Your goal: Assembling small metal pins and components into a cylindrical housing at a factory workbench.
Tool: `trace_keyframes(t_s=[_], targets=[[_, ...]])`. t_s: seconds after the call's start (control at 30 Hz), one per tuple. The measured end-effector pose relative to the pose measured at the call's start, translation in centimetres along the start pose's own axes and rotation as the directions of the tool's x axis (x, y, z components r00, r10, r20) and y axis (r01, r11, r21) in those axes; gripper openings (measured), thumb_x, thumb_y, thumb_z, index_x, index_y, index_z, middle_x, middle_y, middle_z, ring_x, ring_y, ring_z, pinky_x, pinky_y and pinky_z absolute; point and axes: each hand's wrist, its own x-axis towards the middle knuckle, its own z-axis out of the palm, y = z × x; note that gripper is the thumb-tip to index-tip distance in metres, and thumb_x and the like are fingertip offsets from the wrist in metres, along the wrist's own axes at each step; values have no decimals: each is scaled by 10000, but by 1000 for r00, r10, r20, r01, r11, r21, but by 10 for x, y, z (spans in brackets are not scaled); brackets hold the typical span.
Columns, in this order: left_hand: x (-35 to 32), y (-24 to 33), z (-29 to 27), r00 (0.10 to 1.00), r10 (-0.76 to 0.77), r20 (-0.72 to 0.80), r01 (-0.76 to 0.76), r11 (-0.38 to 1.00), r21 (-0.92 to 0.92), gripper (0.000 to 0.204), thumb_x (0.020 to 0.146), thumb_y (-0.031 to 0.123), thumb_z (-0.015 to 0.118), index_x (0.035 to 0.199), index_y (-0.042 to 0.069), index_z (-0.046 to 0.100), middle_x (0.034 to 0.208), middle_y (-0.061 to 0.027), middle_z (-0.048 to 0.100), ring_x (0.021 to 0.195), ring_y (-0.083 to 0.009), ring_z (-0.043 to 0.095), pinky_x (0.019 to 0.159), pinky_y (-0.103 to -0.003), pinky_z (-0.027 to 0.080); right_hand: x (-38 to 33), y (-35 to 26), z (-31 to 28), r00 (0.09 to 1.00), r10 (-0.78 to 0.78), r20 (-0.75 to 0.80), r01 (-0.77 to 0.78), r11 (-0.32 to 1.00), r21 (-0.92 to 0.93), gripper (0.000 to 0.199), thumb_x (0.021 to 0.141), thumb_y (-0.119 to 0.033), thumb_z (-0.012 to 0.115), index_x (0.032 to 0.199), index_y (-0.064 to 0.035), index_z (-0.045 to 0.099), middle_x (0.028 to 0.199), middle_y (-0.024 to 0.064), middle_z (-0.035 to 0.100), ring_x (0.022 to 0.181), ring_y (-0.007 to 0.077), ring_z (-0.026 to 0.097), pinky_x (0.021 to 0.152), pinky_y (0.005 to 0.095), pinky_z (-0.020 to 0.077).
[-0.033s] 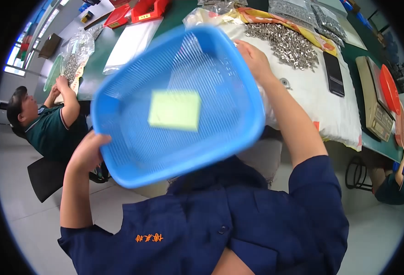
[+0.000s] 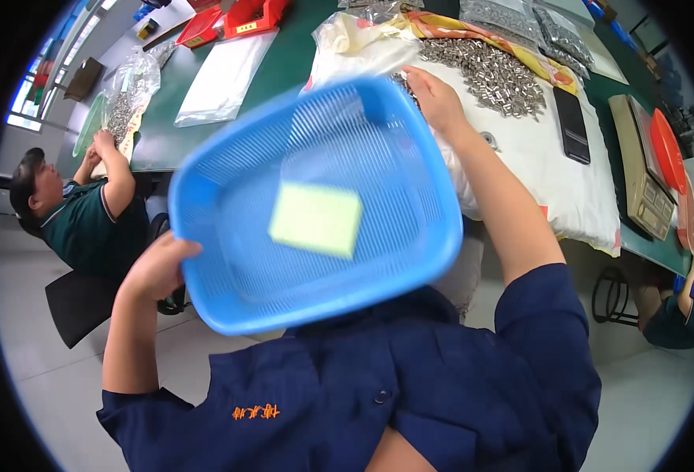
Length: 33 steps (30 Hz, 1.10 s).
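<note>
At opposite sides of its rim, a blue basket [image 2: 229, 228] is held up

On the near left side, the left hand [image 2: 158, 266] is clamped on the rim, thumb laid over the edge and the other fingers mostly hidden outside the wall. At the far right corner, the right hand [image 2: 437, 101] also appears closed on the basket, though the part of its grip behind the wall cannot be seen. Holds set slantwise apart probably share the weight and keep so wide a shape from tipping.

The basket lies directly between the two grips, touching both, in front of the person's dark blue shirt [image 2: 441, 362]. A pale yellow-green piece [image 2: 316, 220] rests on its floor near the middle, touched by neither hand; the raised walls likely keep it from sliding out.

Beyond the right hand, a white sack [image 2: 535, 189] lies on the green table [image 2: 284, 72]. It carries a heap of small metal parts [image 2: 492, 79], which its soft surface may keep from rolling. A dark phone [image 2: 572, 126] lies right of the heap, and a scale [image 2: 652, 207] stands farther right. Well to the left sits a co-worker [image 2: 87, 228] in dark green, hands at a clear bag [image 2: 138, 82].
</note>
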Motion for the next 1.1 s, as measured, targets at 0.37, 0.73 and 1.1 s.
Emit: trace_keyframes(t_s=[0.37,0.73,1.1], targets=[[101,-49,49,864,-422,274,311,876,369,348,750,201,477,1016,-24,474,891,-108,546,743,-208,563,701,-368,478,6,0,6,994,-47,100,62,986,-155,408,838,-375,422,1075,-64,541,1032,144,567,973,278,523,836,309,395],[151,-81,84,958,-58,281,98,987,-129,473,793,249,432,1211,56,324,1102,-109,470,985,-202,500,821,-351,437,-2,-10,1,975,-143,169,189,935,-299,344,842,-284,440,1080,-54,532,1123,131,513,1061,270,458,903,306,355],[158,-82,89,950,39,309,88,918,-387,449,804,256,431,1161,-8,361,1064,-134,494,936,-223,511,826,-352,418,-17,-16,-2,953,-174,249,252,910,-328,270,764,-237,544,989,-92,583,1085,105,528,1039,256,466,893,325,363]])
